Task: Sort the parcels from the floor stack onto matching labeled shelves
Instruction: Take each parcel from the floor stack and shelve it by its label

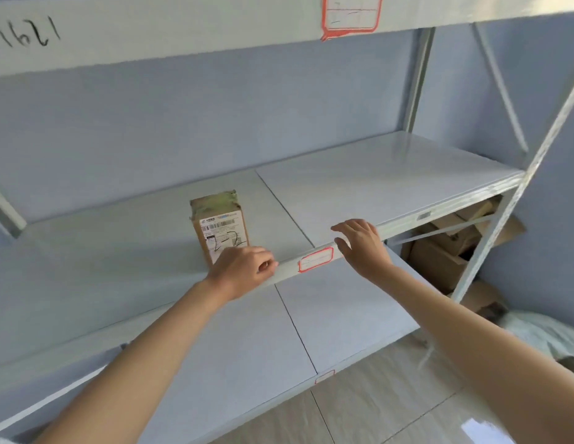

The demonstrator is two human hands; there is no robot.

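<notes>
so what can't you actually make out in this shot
- Shelf label, head view: writing too faint and small to read.
- Parcel, head view: printed label blurred, and the left hand covers its lower front corner.
- Boxes beyond the shelf, head view: partly hidden by the shelf and frame.
- Top label, head view: cut by the upper edge.

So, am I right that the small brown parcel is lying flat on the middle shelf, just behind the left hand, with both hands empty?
Not quite: the head view shows the small brown parcel standing upright on the middle shelf, not lying flat. The rest holds: it stands just behind the left hand, and neither that hand nor the right hand holds anything.
</notes>
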